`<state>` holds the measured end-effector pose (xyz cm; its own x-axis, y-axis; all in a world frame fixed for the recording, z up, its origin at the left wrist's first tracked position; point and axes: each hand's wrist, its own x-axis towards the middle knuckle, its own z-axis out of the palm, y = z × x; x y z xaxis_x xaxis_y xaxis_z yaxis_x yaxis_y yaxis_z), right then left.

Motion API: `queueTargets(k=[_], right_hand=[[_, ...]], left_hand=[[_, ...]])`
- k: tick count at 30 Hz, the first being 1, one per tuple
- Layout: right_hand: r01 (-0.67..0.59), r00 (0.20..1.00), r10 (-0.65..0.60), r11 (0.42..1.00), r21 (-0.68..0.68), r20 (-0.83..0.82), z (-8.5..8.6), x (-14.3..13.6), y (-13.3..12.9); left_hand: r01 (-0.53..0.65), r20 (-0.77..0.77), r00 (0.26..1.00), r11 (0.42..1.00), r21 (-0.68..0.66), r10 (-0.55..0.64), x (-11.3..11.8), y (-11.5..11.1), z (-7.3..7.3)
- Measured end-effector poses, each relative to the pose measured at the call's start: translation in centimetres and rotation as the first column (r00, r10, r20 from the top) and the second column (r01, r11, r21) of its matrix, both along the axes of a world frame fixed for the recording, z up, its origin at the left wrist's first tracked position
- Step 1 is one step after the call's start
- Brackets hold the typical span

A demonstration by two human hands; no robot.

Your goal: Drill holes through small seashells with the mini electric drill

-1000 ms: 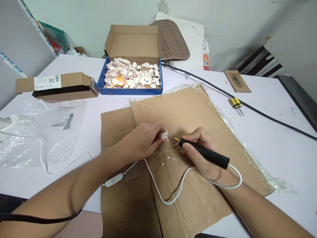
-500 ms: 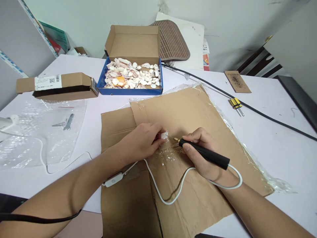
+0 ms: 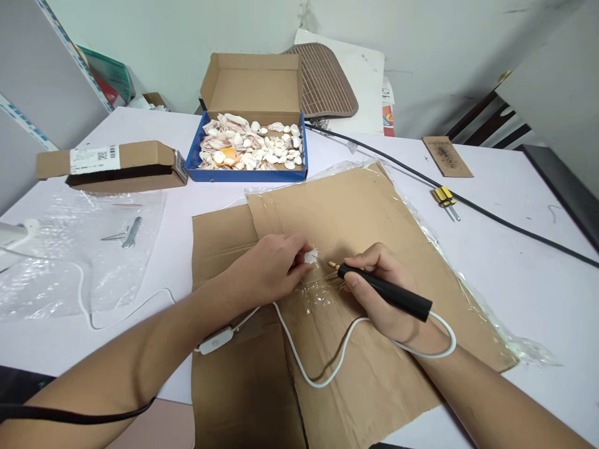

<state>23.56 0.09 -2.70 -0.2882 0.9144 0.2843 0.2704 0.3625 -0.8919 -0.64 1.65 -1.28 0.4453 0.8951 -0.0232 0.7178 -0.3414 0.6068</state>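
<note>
Head camera view shows the small white piece (image 3: 311, 256) just above the cardboard (image 3: 355, 212), near its middle. The left hand (image 3: 281, 265) comes in from 8 o'clock and pinches the piece between thumb and fingertips, the other fingers curled and partly hidden. From 4 o'clock, the right hand (image 3: 386, 296) grips the black pen drill (image 3: 386, 290), thumb and index finger pressed on its front end; how its lower fingers lie, I cannot tell. The drill's thin bit (image 3: 322, 259) points at the piece's right edge, though contact is too fine to make out.

Taking the piece as the clock's centre, the blue box (image 3: 246, 175) of shells (image 3: 255, 146) sits open at 11 o'clock, and the narrow carton (image 3: 126, 167) at 10. At 9 o'clock, 1 wrench (image 3: 131, 232) lies on clear plastic (image 3: 88, 274). The white switch (image 3: 216, 341) on the cord (image 3: 322, 384) is at 8. Yellow-and-black screwdrivers (image 3: 443, 197) lie at 2 o'clock, beside the black cable (image 3: 505, 221).
</note>
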Motion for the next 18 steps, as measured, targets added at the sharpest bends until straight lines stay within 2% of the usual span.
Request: queueTargets(k=[18], right_hand=[[0.008,0.998,-0.012,0.998,-0.058,-0.057,0.12,0.1,-0.22]], left_hand=[[-0.011,0.016,1.0,1.0,0.0,0.011,-0.04,-0.01,-0.07]])
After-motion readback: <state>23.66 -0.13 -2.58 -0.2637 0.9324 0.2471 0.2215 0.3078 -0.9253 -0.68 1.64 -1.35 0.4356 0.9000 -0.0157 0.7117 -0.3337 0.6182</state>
